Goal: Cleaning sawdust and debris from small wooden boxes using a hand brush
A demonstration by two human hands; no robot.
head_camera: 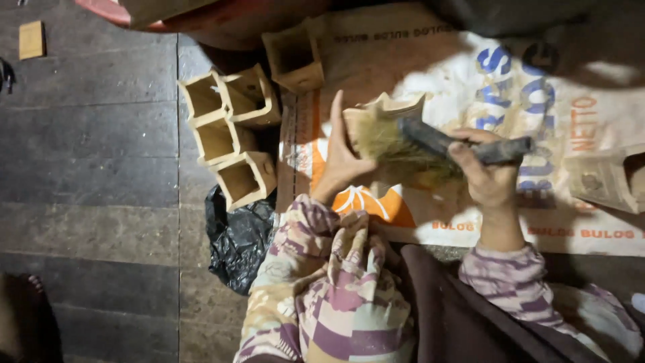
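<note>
My left hand grips a small open wooden box with a notched rim, holding it up over a printed woven sack. My right hand is closed around the dark handle of a worn brush. The brush's pale bristles lie against the box's side. Patterned sleeves cover both my forearms.
Several similar wooden boxes lie clustered on the dark plank floor to the left, one more box behind them. A black plastic bag sits by my left elbow. Another box rests at the right edge. A small wood block lies far left.
</note>
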